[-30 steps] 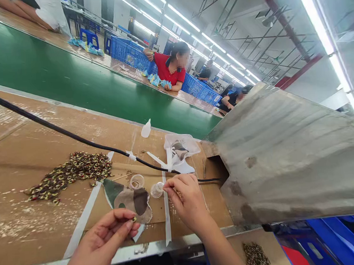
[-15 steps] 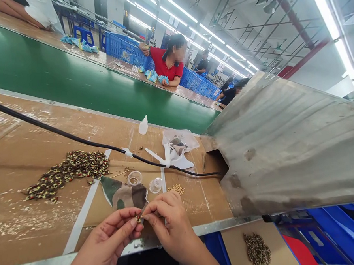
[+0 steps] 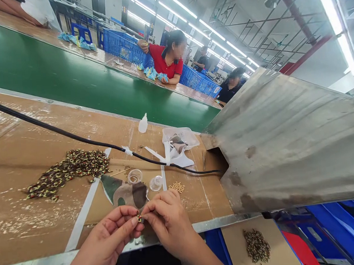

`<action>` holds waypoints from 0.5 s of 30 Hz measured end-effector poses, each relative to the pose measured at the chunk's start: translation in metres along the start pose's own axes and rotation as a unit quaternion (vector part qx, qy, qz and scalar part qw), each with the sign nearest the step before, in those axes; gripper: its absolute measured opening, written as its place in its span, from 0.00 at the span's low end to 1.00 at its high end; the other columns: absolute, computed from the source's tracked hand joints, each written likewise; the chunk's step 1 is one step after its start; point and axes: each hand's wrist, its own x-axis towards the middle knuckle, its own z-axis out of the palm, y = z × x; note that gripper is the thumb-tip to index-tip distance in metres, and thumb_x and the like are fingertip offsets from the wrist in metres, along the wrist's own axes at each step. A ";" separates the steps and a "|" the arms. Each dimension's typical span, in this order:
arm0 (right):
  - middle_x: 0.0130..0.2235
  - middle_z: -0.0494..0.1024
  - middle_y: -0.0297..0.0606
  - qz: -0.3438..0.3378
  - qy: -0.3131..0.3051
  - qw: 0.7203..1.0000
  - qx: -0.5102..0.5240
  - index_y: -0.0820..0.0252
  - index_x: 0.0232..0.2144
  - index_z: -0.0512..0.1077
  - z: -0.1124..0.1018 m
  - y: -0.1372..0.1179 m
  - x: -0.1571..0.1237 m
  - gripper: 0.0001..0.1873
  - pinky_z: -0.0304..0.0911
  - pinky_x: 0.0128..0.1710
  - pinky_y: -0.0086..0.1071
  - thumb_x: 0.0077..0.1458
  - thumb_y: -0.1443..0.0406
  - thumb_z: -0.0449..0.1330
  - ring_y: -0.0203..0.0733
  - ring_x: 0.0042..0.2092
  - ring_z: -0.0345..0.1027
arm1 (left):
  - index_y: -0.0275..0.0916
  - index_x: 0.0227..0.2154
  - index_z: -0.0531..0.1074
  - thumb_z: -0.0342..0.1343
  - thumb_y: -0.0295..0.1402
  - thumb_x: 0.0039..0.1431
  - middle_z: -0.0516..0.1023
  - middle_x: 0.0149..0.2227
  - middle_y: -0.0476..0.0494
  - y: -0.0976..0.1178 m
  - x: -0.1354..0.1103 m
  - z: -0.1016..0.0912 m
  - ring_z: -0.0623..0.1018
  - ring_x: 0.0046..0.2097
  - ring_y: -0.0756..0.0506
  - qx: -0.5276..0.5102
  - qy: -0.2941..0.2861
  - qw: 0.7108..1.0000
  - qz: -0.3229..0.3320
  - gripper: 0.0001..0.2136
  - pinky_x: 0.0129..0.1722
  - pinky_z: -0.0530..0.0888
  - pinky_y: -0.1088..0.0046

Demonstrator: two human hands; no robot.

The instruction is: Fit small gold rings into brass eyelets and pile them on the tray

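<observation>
Between thumb and fingers, my left hand (image 3: 115,232) pinches a small dark piece with yellow and red marks (image 3: 139,218). My right hand (image 3: 168,220) is closed in a pinch right beside it, its fingertips meeting the piece's edge; whether they grip the piece or something tiny is hidden. Just beyond the hands lies a camouflage cloth (image 3: 125,194). Two clear round cups (image 3: 134,176) stand by it, and a heap of small tan beads (image 3: 176,187) is near my right knuckles. Farther left is a large pile of similar patterned pieces (image 3: 74,167).
A black cable (image 3: 85,139) crosses the bench. A white dropper bottle (image 3: 143,123) and a clear tray (image 3: 181,138) stand toward the green belt (image 3: 73,80). At right rises a metal housing (image 3: 284,150). Another small pile (image 3: 256,245) lies lower right. A co-worker in red (image 3: 169,61) sits across.
Both hands stay nearly in place, and the small piece is turned slightly between the fingertips. Across the belt, a person in dark clothing at right has moved farther into view.
</observation>
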 end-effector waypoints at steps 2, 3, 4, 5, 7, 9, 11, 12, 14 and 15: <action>0.33 0.69 0.28 -0.006 0.001 1.000 0.001 0.58 0.33 0.69 0.000 0.000 0.000 0.03 0.46 0.44 0.28 0.58 0.69 0.56 0.27 0.39 0.60 | 0.36 0.32 0.71 0.73 0.37 0.27 0.74 0.33 0.48 0.000 0.001 -0.001 0.75 0.34 0.48 0.009 -0.008 1.000 0.002 0.25 0.36 0.75 0.76; 0.33 0.69 0.28 -0.006 0.000 1.000 0.001 0.58 0.33 0.69 0.000 -0.001 0.001 0.02 0.46 0.44 0.28 0.58 0.69 0.56 0.27 0.39 0.60 | 0.36 0.32 0.71 0.73 0.37 0.28 0.74 0.33 0.48 0.000 0.001 -0.002 0.75 0.34 0.48 0.011 -0.011 1.000 0.002 0.25 0.36 0.74 0.76; 0.33 0.69 0.28 -0.003 -0.002 1.000 0.001 0.58 0.33 0.69 0.000 -0.001 0.001 0.03 0.46 0.45 0.28 0.58 0.69 0.56 0.27 0.39 0.60 | 0.36 0.32 0.71 0.73 0.37 0.28 0.74 0.33 0.48 0.000 0.001 -0.002 0.75 0.34 0.48 0.012 -0.012 1.000 -0.001 0.25 0.36 0.74 0.75; 0.34 0.69 0.28 -0.001 -0.003 1.000 0.001 0.58 0.33 0.69 0.000 -0.001 0.001 0.03 0.47 0.45 0.28 0.58 0.69 0.56 0.27 0.39 0.60 | 0.36 0.33 0.71 0.73 0.37 0.29 0.74 0.33 0.48 0.000 0.000 -0.002 0.75 0.34 0.48 0.012 -0.012 1.000 -0.004 0.25 0.36 0.74 0.75; 0.34 0.69 0.28 0.001 -0.001 1.000 0.000 0.58 0.33 0.69 0.000 -0.002 0.000 0.03 0.47 0.45 0.28 0.58 0.69 0.56 0.27 0.39 0.59 | 0.36 0.32 0.71 0.73 0.37 0.28 0.74 0.32 0.48 0.001 0.000 -0.002 0.75 0.34 0.48 0.009 -0.012 1.000 -0.008 0.25 0.35 0.74 0.76; 0.34 0.69 0.28 -0.009 0.009 1.000 -0.004 0.58 0.33 0.69 0.001 -0.002 -0.001 0.03 0.47 0.44 0.28 0.58 0.70 0.56 0.27 0.39 0.59 | 0.35 0.32 0.71 0.73 0.37 0.27 0.74 0.32 0.48 0.001 -0.002 0.000 0.75 0.33 0.48 0.004 -0.006 1.000 -0.009 0.25 0.34 0.74 0.76; 0.34 0.69 0.29 -0.025 0.020 0.999 -0.015 0.58 0.34 0.69 0.002 -0.002 -0.003 0.04 0.47 0.44 0.28 0.58 0.71 0.55 0.27 0.39 0.59 | 0.35 0.31 0.71 0.74 0.36 0.24 0.74 0.31 0.48 0.002 -0.003 0.002 0.75 0.32 0.48 -0.003 0.003 1.000 -0.007 0.26 0.33 0.74 0.76; 0.34 0.69 0.29 -0.032 0.026 0.999 -0.020 0.59 0.34 0.69 0.003 -0.002 -0.004 0.05 0.47 0.44 0.28 0.58 0.71 0.54 0.27 0.39 0.59 | 0.35 0.30 0.71 0.74 0.36 0.23 0.74 0.30 0.48 0.002 -0.003 0.002 0.75 0.32 0.48 -0.007 0.010 1.000 -0.008 0.26 0.32 0.74 0.76; 0.34 0.69 0.30 -0.043 0.042 0.998 -0.026 0.59 0.35 0.69 0.006 -0.001 -0.006 0.05 0.48 0.45 0.29 0.58 0.72 0.54 0.27 0.39 0.59 | 0.35 0.30 0.71 0.74 0.35 0.23 0.74 0.30 0.47 0.003 -0.005 0.002 0.75 0.32 0.48 -0.012 0.016 1.000 -0.011 0.26 0.32 0.74 0.76; 0.34 0.69 0.30 -0.046 0.051 0.997 -0.028 0.59 0.36 0.69 0.007 -0.002 -0.007 0.06 0.48 0.45 0.29 0.58 0.72 0.54 0.27 0.39 0.59 | 0.34 0.30 0.72 0.74 0.35 0.23 0.74 0.30 0.47 0.003 -0.006 0.003 0.75 0.32 0.48 -0.014 0.015 1.000 -0.010 0.26 0.32 0.74 0.76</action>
